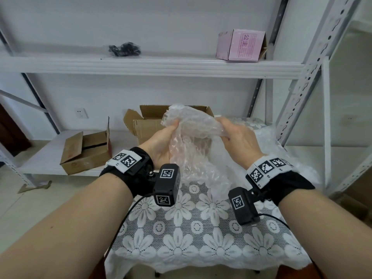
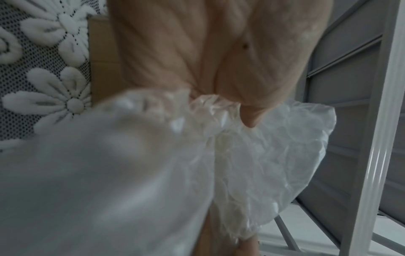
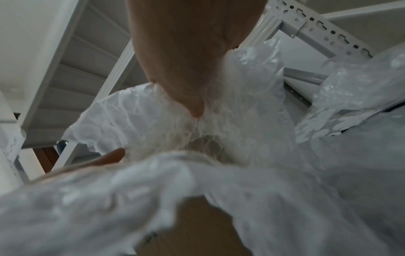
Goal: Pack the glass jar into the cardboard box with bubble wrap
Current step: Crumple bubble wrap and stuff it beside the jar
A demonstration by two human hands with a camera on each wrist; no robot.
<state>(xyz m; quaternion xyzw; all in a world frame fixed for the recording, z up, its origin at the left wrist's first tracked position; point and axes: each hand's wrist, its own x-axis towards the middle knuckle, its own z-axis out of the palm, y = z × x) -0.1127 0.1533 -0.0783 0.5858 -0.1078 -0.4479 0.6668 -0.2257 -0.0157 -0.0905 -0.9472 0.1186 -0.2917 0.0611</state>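
Note:
A clear sheet of bubble wrap is held up above the lace-covered table, crumpled between both hands. My left hand grips its left side, thumb on top. My right hand pinches its right side. Behind the wrap stands an open cardboard box with its flaps up. The glass jar is not visible; I cannot tell whether it is inside the wrap. In the left wrist view the bubble wrap bunches under my thumb. In the right wrist view the bubble wrap is pinched the same way.
More bubble wrap lies on the table to the right. A second brown box sits on the low shelf at left. A pink box and a black bundle are on the upper shelf. A metal shelving post rises close on the right.

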